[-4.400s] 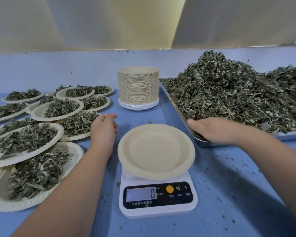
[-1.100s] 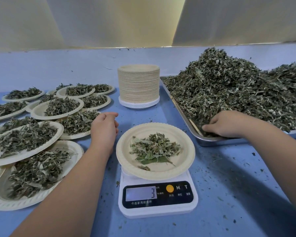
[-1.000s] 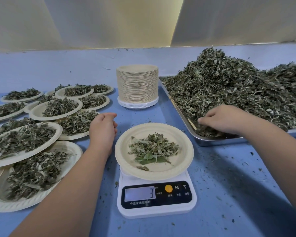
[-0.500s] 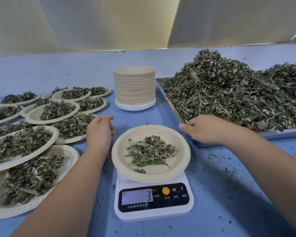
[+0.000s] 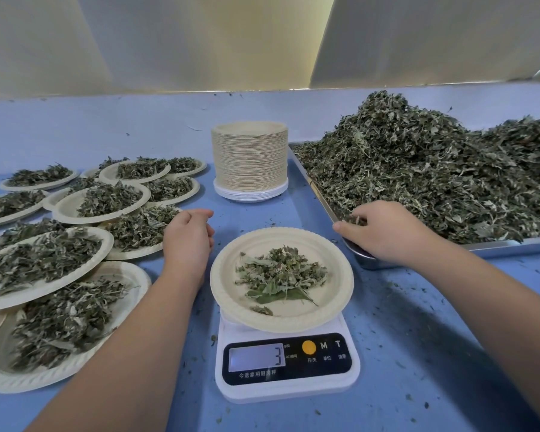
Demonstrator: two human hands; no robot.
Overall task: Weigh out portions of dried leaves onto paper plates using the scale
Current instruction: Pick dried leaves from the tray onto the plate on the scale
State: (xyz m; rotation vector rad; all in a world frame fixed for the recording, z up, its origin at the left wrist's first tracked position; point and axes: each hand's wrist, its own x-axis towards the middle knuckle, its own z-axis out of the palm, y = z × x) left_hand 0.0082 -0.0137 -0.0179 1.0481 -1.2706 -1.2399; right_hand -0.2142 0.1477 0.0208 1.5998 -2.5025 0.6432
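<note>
**A:** How will the dried leaves [image 5: 418, 182] handle?

**B:** Very light, I'd judge, and brittle and loose. They shed easily, as the crumbs scattered over the tabletop [image 5: 418, 353] suggest. Best to take a soft pinch from the heap's near edge without squeezing.

**A:** And the grip?

**B:** The right hand [image 5: 384, 232] lies at the near corner of the metal tray [image 5: 505, 245]. Its grip is curled, with thumb and fingers pinching a small tuft of leaves. The left hand [image 5: 187, 238] rests on the tabletop just left of the paper plate [image 5: 340, 275], fingers loosely curled, holding nothing that I can see.

**A:** Where is the weighed lot?

**B:** A small portion [image 5: 281, 275] lies in the middle of that plate, which sits on the scale [image 5: 287, 360]. The display reads 3.

**A:** What can't you make out?

**B:** The palm hides how much the right hand has gathered. The unit beside the number is too small to read. The tray's right end is cut off, and the filled plates [image 5: 138, 280] overlap and run out of view at the left. The plate covers the scale's platform.
</note>
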